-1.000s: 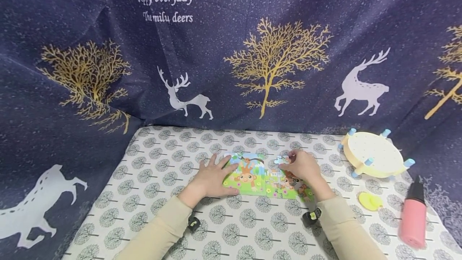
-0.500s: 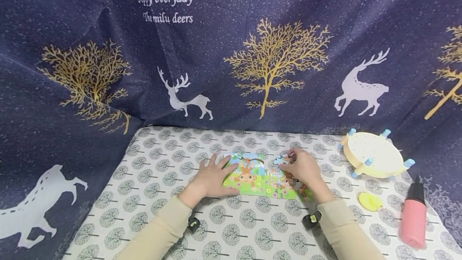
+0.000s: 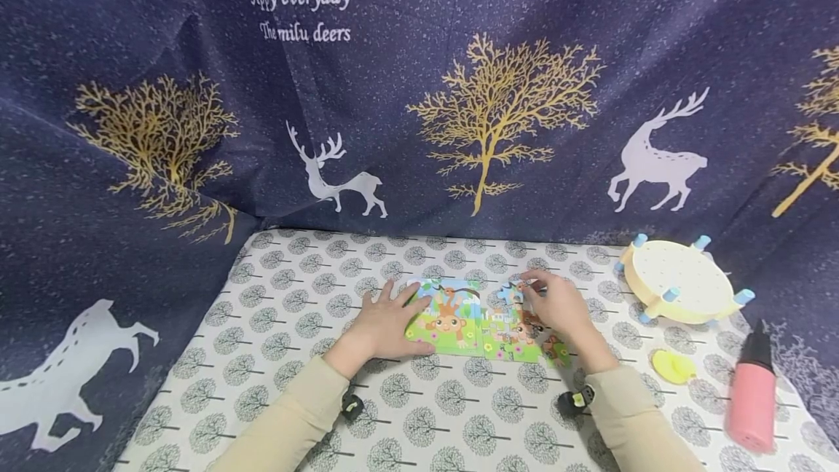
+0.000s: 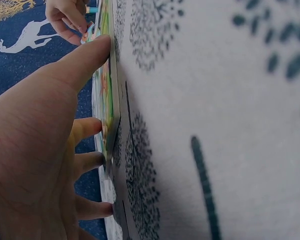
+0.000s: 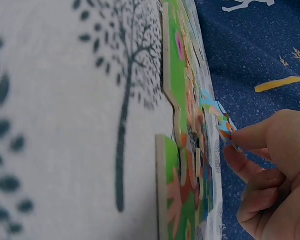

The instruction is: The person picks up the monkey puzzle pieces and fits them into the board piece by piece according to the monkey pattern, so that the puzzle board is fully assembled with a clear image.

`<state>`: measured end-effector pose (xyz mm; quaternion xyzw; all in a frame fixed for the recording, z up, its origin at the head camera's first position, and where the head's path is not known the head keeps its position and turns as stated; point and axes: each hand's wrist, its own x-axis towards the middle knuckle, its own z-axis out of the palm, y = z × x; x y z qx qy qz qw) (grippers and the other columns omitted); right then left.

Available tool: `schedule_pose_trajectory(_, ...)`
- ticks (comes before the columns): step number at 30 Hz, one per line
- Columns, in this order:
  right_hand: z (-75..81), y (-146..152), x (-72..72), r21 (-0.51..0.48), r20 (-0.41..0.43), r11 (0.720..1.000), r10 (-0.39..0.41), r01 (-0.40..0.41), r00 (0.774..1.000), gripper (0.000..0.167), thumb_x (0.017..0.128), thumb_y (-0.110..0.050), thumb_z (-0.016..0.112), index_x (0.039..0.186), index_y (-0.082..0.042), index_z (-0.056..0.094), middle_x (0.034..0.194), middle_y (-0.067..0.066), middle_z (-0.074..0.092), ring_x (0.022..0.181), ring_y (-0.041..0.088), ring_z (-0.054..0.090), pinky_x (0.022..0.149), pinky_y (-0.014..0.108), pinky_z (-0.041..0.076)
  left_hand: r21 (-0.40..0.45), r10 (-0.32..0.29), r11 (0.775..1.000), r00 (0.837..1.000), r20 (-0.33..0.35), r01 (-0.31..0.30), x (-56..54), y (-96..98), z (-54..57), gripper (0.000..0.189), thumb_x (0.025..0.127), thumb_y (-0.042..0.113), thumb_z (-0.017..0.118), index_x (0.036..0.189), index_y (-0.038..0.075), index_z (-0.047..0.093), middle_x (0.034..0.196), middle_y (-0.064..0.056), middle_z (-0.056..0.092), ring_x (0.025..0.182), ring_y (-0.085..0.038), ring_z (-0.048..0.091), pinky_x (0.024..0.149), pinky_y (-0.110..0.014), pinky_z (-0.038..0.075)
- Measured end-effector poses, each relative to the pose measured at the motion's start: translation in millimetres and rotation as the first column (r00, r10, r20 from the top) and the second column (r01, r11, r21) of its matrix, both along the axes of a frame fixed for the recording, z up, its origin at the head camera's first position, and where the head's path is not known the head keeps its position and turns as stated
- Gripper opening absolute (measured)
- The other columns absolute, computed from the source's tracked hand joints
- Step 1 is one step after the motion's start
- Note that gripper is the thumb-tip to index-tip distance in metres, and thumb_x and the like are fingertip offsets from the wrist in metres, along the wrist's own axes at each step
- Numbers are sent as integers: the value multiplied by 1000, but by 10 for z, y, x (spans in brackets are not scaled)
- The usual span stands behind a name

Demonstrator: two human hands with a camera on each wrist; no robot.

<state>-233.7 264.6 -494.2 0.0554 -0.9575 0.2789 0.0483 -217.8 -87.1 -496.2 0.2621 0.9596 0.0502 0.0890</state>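
Observation:
My left hand (image 3: 387,328) lies with spread, straight fingers on the left edge of a monkey picture board (image 3: 455,330). In the left wrist view its thumb (image 4: 92,55) touches the board's near edge. To the right of the board are partly joined jigsaw pieces (image 3: 501,344) with green grass and flowers. My right hand (image 3: 558,309) pinches a blue jigsaw piece (image 5: 219,116) between thumb and forefinger, at the back of those pieces. In the right wrist view this piece stands tilted up from the others. A green and brown jigsaw piece (image 3: 557,350) lies at the right, beneath my wrist.
A round cream stool-like toy (image 3: 678,279) with blue-tipped legs stands at the back right. Closer in are a yellow duck-shaped toy (image 3: 673,366) and a pink bottle (image 3: 751,403) with a black nozzle. A dark blue curtain (image 3: 393,93) hangs behind the cloth-covered table (image 3: 419,414).
My right hand has shifted slightly to the right, showing more of the jigsaw pieces below it. The left hand has stayed in place on the board.

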Motion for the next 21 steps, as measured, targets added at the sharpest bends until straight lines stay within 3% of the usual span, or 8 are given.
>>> schedule_pose_trajectory(6, 42, 45, 38, -31, 25, 999, 35, -34, 999, 31, 102, -19, 66, 132, -10, 70, 107, 16, 75, 46, 14, 49, 42, 32, 41, -8, 4, 1000, 1000, 2, -4, -6, 7, -1, 101, 82, 90, 51, 164, 35, 32, 173, 1, 19, 152, -53, 16, 110, -82, 21)
schedule_pose_trajectory(11, 67, 58, 44, -66, 34, 997, 34, -32, 999, 30, 102, -15, 64, 131, -11, 70, 107, 17, 75, 41, 13, 37, 38, 29, 34, -8, 7, 1000, 1000, -3, -7, -11, 6, -5, 101, 82, 90, 51, 164, 34, 33, 172, 0, 20, 152, -54, 17, 110, -82, 21)
schedule_pose_trajectory(15, 76, 42, 35, -129, 52, 992, 22, -15, 998, 31, 102, -16, 61, 132, -11, 70, 112, 18, 74, 43, 17, 45, 39, 31, 37, -1, 6, 1000, 1000, -1, -6, -6, 5, -6, 100, 82, 89, 52, 164, 34, 34, 172, 0, 20, 151, -54, 18, 109, -82, 22)
schedule_pose_trajectory(21, 45, -35, 1, -203, 49, 979, 31, -20, 998, 29, 103, -15, 63, 130, -11, 71, 112, 16, 74, 71, 20, 68, 45, 34, 47, 13, 0, 1000, 1000, 0, 0, 7, 9, 26, 99, 83, 87, 54, 163, 32, 35, 172, -2, 23, 150, -55, 19, 109, -83, 22)
